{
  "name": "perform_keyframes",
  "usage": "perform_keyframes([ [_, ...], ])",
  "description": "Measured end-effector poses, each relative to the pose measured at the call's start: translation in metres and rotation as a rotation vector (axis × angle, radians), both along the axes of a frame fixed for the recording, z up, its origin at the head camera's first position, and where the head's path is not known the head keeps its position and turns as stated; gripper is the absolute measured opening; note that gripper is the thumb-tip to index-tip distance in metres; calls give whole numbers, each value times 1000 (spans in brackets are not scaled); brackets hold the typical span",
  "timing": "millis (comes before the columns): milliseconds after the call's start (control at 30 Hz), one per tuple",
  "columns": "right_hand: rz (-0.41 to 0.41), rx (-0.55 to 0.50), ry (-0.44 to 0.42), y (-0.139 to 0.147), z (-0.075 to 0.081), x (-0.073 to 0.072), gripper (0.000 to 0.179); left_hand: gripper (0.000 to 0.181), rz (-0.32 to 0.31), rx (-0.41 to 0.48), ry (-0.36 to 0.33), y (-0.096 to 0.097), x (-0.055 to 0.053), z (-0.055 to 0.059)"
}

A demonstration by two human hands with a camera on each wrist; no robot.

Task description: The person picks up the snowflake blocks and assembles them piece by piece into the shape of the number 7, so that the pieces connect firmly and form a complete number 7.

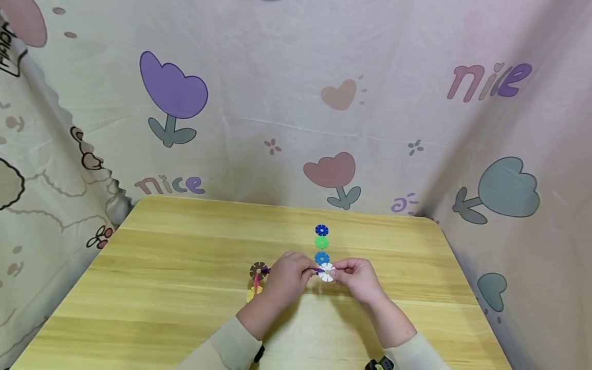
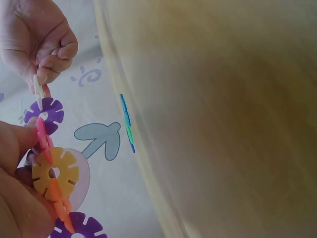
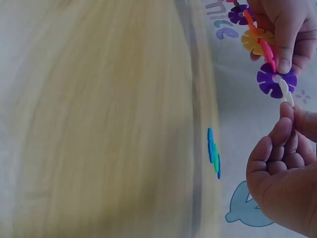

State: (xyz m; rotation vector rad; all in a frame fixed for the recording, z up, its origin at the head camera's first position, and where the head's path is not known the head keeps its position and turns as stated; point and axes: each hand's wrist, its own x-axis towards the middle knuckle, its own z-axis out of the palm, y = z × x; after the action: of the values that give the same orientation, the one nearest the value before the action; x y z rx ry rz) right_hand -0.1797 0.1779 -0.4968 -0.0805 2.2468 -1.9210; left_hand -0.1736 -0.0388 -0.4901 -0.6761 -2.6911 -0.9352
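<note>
My left hand (image 1: 289, 277) grips a chain of slotted plastic snowflake discs by its middle. In the left wrist view a purple disc (image 2: 57, 114), a pink disc (image 2: 43, 133), a yellow-orange disc (image 2: 70, 171) and an orange disc (image 2: 62, 206) link at right angles. The thumb presses near the purple disc at the chain's end. Between finger and thumb, my right hand (image 1: 359, 277) pinches a white disc (image 1: 329, 278), whose edge meets that purple disc; how deep the slots engage is unclear. Past the left hand hang a brown disc (image 1: 253, 271) and a yellow disc (image 1: 252, 294).
On the wooden table (image 1: 176, 257), beyond the hands, lie a dark blue disc (image 1: 317, 231), a green disc (image 1: 317, 242) and a lighter blue disc (image 1: 317, 258) in a row. A patterned cloth (image 1: 259, 92) hangs behind the table's far edge.
</note>
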Motion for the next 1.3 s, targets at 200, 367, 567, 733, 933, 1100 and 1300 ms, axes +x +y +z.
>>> perform_keyframes([
  [200,-20,-16,-23,-2,0,3,20,6,-19,2,-33,2,-1,0],
  [367,-110,-64,-52,-8,-6,4,21,9,-44,-36,-35,4,-5,-2],
  [567,-231,-117,-50,-23,-9,7,18,9,-31,-43,9,5,-7,-4],
  [733,-239,-125,-41,-28,-9,7,18,9,-18,-65,37,3,-10,-4],
  [933,-286,10,55,-18,-13,-4,21,10,-7,-89,16,2,-15,-2],
  [1100,-298,184,102,-8,-19,-16,20,10,-16,-99,4,2,-18,0],
  [1300,-195,388,167,-12,-27,-31,29,9,8,-99,9,-4,-16,-6],
])
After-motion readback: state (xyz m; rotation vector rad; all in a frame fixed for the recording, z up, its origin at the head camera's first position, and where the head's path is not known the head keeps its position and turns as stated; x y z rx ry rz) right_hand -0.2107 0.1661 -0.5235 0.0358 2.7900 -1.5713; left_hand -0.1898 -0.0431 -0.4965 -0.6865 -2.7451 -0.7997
